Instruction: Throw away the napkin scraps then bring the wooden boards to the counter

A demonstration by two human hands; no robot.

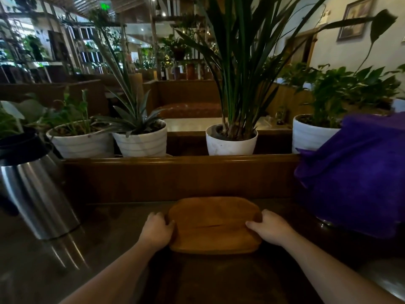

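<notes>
Head view. In the lower centre of the frame the wooden boards (214, 224) are lying flat on a dark, glossy counter (109, 238), close against the wooden ledge (175, 178) that is running across the middle of the picture. Whether this is one board or a stack cannot be told; a thin line along the near face is hinting at more than one.

The left hand (156, 230) is clasping the left end, fingers curled together around the edge, thumb on top. The right hand (268, 228) is mirroring it at the right end, fingers pressed together and wrapping the rim. Gripping at opposite ends is keeping the load level and balanced, which suits carrying or setting down a wide, flat item.

A steel kettle (37, 194) is standing at the left of the frame, well apart from the boards. A purple cloth (355, 176) is draped over something at the right, near the right hand but not touching it. White plant pots (231, 142) are sitting on the ledge behind.

No napkin scraps are showing anywhere. Judgement: the person appears to be on the board-delivery step, either setting down or about to release. The boards are sitting between kettle and cloth, where open surface is available.
</notes>
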